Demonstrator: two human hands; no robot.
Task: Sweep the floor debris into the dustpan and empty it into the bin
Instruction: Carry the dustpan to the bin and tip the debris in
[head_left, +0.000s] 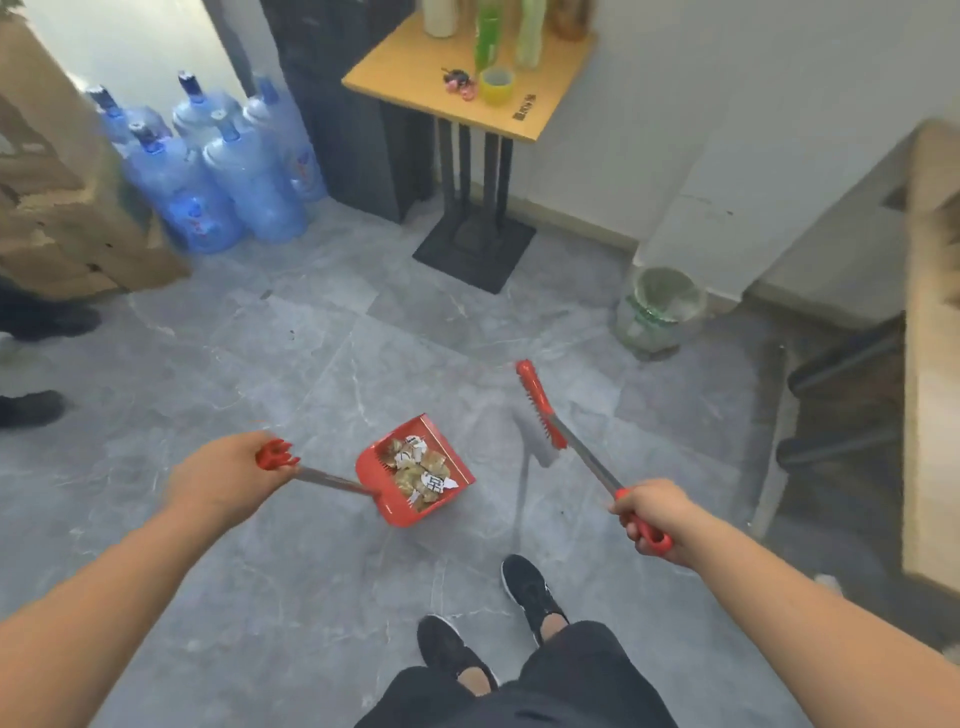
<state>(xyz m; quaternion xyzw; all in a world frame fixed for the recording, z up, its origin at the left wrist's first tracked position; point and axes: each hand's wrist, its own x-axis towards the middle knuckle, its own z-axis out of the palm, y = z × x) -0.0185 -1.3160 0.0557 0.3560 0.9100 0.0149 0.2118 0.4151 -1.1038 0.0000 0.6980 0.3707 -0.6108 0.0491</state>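
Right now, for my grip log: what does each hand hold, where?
Left hand: red plastic dustpan, by its handle top. Right hand: red-headed broom, by its red grip.

Person wore black shorts (571, 686) and black low-top sneakers (530, 587) with thin white sole edges; ankles and forearms (130, 571) were bare.

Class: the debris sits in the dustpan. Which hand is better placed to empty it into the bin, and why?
Left. The left hand grips the loaded dustpan; the right hand holds the broom. The bin stands ahead, rightward.
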